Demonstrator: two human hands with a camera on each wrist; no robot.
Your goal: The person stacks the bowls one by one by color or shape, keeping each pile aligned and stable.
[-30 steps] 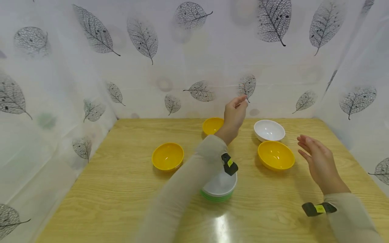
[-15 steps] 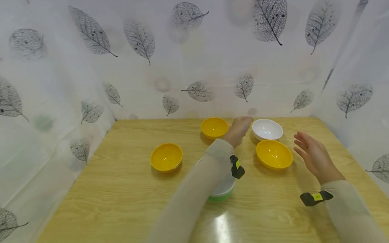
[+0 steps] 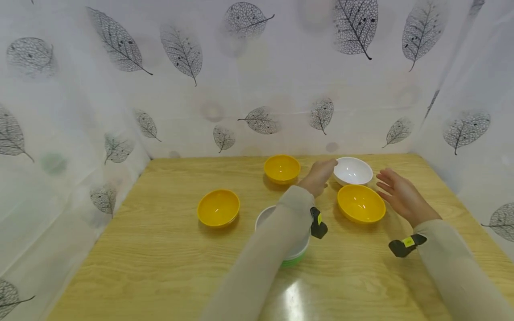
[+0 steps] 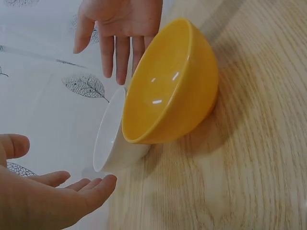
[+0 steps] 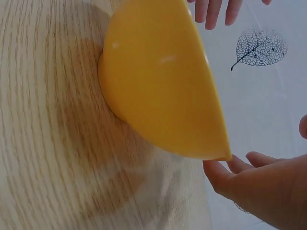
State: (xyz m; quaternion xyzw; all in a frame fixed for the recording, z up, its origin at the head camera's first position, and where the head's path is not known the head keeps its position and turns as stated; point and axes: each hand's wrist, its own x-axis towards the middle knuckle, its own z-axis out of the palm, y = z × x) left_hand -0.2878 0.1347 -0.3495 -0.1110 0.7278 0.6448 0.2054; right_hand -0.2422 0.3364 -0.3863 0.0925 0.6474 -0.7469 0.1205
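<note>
A white bowl [image 3: 353, 170] sits at the back right of the table, with a yellow bowl [image 3: 361, 203] close in front of it. My left hand [image 3: 320, 177] is at the white bowl's left side; in the left wrist view its fingers [image 4: 98, 191] are extended near that bowl's rim, and contact is unclear. On the other side, my right hand [image 3: 405, 196] has its fingers [image 5: 220, 179] extended close to the yellow bowl's rim; I cannot tell whether they touch. Neither hand holds anything.
A second yellow bowl [image 3: 282, 168] stands at the back middle, a third yellow bowl [image 3: 218, 208] to the left. My left forearm partly hides a stack of bowls [image 3: 265, 217], white on top and green below. A leaf-patterned curtain [image 3: 192, 120] borders the wooden table [image 3: 152, 258].
My left hand has come down from above the table's back edge to beside the white bowl. My right hand has moved left, closer to the bowls. The bowls stand where they were.
</note>
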